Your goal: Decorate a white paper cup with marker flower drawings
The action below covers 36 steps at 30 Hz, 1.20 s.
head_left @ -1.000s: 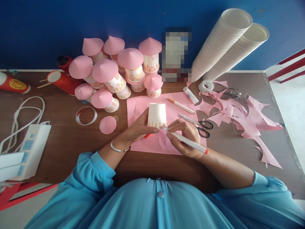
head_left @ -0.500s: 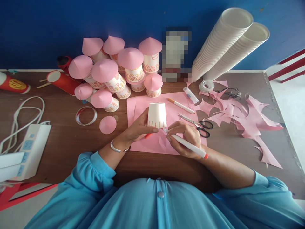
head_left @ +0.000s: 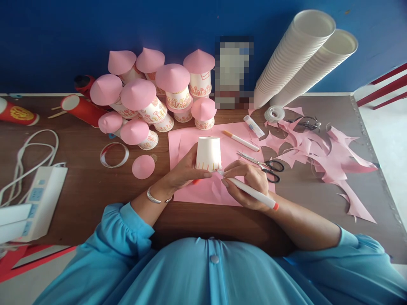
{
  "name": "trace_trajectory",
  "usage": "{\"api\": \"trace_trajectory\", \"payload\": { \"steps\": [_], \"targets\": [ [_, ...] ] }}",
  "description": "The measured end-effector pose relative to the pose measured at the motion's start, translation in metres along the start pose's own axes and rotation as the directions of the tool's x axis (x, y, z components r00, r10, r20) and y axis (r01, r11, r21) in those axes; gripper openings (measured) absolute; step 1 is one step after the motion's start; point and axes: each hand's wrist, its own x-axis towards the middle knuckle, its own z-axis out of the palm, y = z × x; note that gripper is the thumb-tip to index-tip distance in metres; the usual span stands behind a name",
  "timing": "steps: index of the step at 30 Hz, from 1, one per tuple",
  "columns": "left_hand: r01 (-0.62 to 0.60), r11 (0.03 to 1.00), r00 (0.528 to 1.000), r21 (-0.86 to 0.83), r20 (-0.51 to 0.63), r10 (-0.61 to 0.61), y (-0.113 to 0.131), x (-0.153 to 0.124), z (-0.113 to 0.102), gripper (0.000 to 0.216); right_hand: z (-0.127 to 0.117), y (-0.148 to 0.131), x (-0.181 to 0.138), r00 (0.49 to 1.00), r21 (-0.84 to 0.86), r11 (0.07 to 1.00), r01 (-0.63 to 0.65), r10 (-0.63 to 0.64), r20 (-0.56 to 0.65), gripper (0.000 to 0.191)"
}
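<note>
My left hand [head_left: 190, 166] is closed around a white paper cup [head_left: 208, 151], which is held above a pink paper sheet [head_left: 184, 188]. Short orange and yellow strokes run along the cup's lower edge. In my right hand [head_left: 249, 184] is a white marker [head_left: 252, 191] with an orange-red end. Its tip meets or nearly meets the cup's bottom rim; exact contact is too small to tell. Scissors [head_left: 262, 164] with black handles lie just beyond my right hand. A second marker [head_left: 241, 140] with an orange-brown cap rests on the pink sheet.
Several decorated cups with pink cone roofs [head_left: 173, 78] stand at the back left. Two tall cup stacks [head_left: 294, 55] lean against the blue wall. Pink paper scraps [head_left: 340, 156], a tape roll [head_left: 274, 114] and a glue stick [head_left: 254, 126] lie right. A power strip [head_left: 46, 199] sits left.
Both hands keep nearly the same pose on the cup and marker. The whole view has shifted very slightly to the left; no object has visibly changed place on the table.
</note>
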Motion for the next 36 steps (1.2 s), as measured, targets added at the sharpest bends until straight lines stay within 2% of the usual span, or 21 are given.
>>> {"api": "trace_trajectory", "payload": {
  "steps": [8,19,26,36],
  "targets": [
    [-0.062,0.998,0.998,0.011,0.019,0.062,0.0012,0.0002,0.0023,0.086,-0.0019,0.0012,0.0005,1.0,-0.043,0.999,-0.012,0.011,-0.023,0.017],
    [-0.05,0.999,0.998,0.021,0.033,0.049,-0.0004,0.0006,-0.0006,0.091,-0.0016,0.0021,0.0021,1.0,-0.042,0.999,0.006,-0.006,0.004,0.019],
    [-0.053,0.999,0.997,0.011,0.056,0.053,-0.0017,0.0004,-0.0017,0.084,-0.0006,0.003,0.0017,1.0,-0.067,0.998,0.013,-0.014,-0.007,0.019],
    [-0.031,1.0,0.998,0.002,0.05,0.031,-0.0019,0.0009,-0.0026,0.088,-0.0014,0.0026,0.0026,1.0,-0.072,0.997,0.022,-0.022,0.006,0.019]
  ]
}}
